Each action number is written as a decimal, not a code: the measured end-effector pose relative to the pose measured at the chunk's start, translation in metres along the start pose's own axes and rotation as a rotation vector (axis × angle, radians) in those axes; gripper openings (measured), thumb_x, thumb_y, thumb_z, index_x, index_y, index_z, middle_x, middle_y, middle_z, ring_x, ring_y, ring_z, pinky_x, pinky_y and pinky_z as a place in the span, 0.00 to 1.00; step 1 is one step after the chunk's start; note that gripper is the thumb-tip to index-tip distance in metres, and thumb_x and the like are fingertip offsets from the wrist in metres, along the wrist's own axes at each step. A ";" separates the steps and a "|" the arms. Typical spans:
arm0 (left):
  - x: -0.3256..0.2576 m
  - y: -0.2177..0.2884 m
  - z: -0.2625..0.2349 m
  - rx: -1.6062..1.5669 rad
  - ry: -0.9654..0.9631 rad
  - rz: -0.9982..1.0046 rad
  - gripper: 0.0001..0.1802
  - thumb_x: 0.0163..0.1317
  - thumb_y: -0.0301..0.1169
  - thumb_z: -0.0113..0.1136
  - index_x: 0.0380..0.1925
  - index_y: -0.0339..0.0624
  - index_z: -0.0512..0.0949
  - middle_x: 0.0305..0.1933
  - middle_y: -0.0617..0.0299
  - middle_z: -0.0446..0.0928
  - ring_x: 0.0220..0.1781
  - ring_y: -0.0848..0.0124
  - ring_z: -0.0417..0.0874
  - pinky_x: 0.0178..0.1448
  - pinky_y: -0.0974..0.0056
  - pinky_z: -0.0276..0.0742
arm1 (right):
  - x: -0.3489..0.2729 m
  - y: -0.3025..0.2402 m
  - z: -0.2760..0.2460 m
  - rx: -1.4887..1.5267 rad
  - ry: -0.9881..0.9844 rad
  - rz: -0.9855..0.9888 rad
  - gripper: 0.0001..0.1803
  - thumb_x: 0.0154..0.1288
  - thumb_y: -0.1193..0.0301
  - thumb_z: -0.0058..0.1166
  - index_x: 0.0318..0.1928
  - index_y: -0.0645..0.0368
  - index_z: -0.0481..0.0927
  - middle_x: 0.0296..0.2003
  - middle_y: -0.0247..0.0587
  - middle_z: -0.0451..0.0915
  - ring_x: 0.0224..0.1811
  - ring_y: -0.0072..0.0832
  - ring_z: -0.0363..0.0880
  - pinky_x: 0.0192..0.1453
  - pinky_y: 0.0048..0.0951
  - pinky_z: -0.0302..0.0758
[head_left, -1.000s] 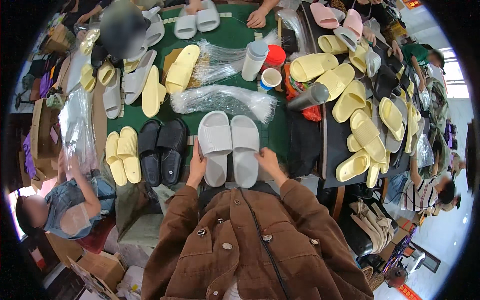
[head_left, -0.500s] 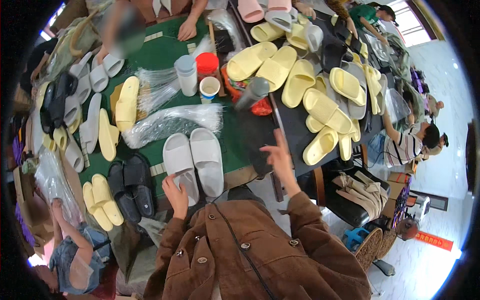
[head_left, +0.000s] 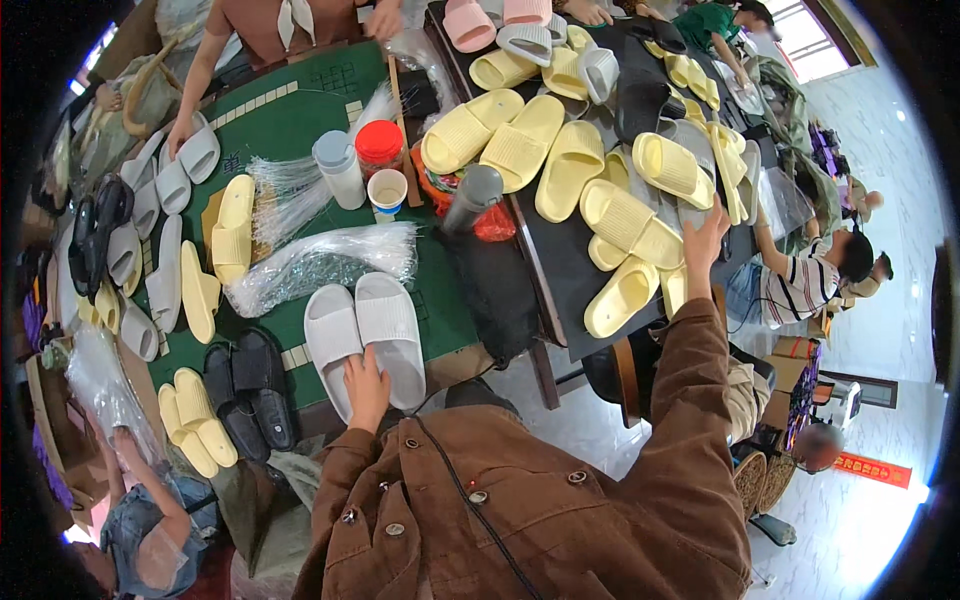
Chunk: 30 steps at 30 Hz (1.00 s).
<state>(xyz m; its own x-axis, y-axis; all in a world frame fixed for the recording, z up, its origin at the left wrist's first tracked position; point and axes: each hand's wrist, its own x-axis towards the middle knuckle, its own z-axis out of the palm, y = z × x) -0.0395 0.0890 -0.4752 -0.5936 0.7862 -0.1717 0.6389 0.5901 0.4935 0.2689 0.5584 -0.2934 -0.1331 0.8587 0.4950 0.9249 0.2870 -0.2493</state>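
A pair of light grey slides (head_left: 392, 322) lies side by side at the near edge of the green-topped table (head_left: 455, 335). My left hand (head_left: 366, 386) rests on the heel area of the pair, fingers stretched out. My right arm extends over the dark table (head_left: 553, 285) to the right. There my right hand (head_left: 704, 248) is among the heaped slides with its fingers apart, at a grey slide partly covered by a yellow slide (head_left: 674, 168). Other yellow slides (head_left: 622, 297) lie just left of that hand.
A clear plastic bundle (head_left: 335, 258), a grey-lidded bottle (head_left: 340, 170), a red-lidded jar (head_left: 380, 148), a paper cup (head_left: 387, 190) and a dark tumbler (head_left: 474, 198) stand mid-table. Black slides (head_left: 252, 390) and yellow slides (head_left: 195, 420) lie left. Co-workers surround the tables; a chair (head_left: 625, 375) stands right.
My right hand has swung right and away from me, from the gap between the tables into the slide heap. My left hand has moved further onto the grey pair. The view has shifted slightly.
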 end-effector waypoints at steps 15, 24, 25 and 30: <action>0.001 0.006 -0.003 0.150 0.001 -0.006 0.29 0.46 0.25 0.56 0.53 0.38 0.64 0.46 0.50 0.66 0.52 0.52 0.66 0.49 0.51 0.65 | -0.026 -0.026 0.023 0.013 -0.420 -0.380 0.30 0.51 0.79 0.47 0.56 0.43 0.64 0.50 0.46 0.70 0.35 0.47 0.75 0.38 0.42 0.72; -0.001 -0.002 0.010 0.184 0.098 -0.024 0.24 0.48 0.23 0.50 0.49 0.43 0.66 0.41 0.56 0.68 0.45 0.57 0.70 0.45 0.52 0.65 | -0.014 -0.021 0.046 0.212 -0.321 -0.145 0.34 0.47 0.83 0.45 0.59 0.50 0.62 0.49 0.47 0.71 0.46 0.41 0.72 0.49 0.36 0.68; -0.004 0.000 0.006 0.204 0.126 -0.029 0.24 0.48 0.23 0.50 0.49 0.43 0.67 0.41 0.56 0.68 0.45 0.58 0.70 0.45 0.52 0.65 | -0.016 -0.032 0.038 0.151 -0.277 -0.198 0.34 0.47 0.82 0.49 0.59 0.51 0.63 0.49 0.47 0.72 0.46 0.41 0.72 0.49 0.37 0.68; -0.003 0.001 0.010 0.114 0.155 -0.037 0.23 0.46 0.23 0.51 0.47 0.43 0.69 0.40 0.54 0.67 0.46 0.56 0.68 0.45 0.50 0.64 | -0.027 -0.032 0.009 0.737 -0.211 -0.301 0.26 0.58 0.74 0.51 0.57 0.59 0.62 0.46 0.43 0.69 0.48 0.30 0.70 0.48 0.29 0.70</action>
<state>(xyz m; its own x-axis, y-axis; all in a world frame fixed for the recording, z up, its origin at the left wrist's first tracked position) -0.0320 0.0890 -0.4828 -0.6804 0.7311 -0.0501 0.6613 0.6421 0.3877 0.2395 0.5293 -0.3063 -0.4703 0.7410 0.4793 0.3775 0.6599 -0.6497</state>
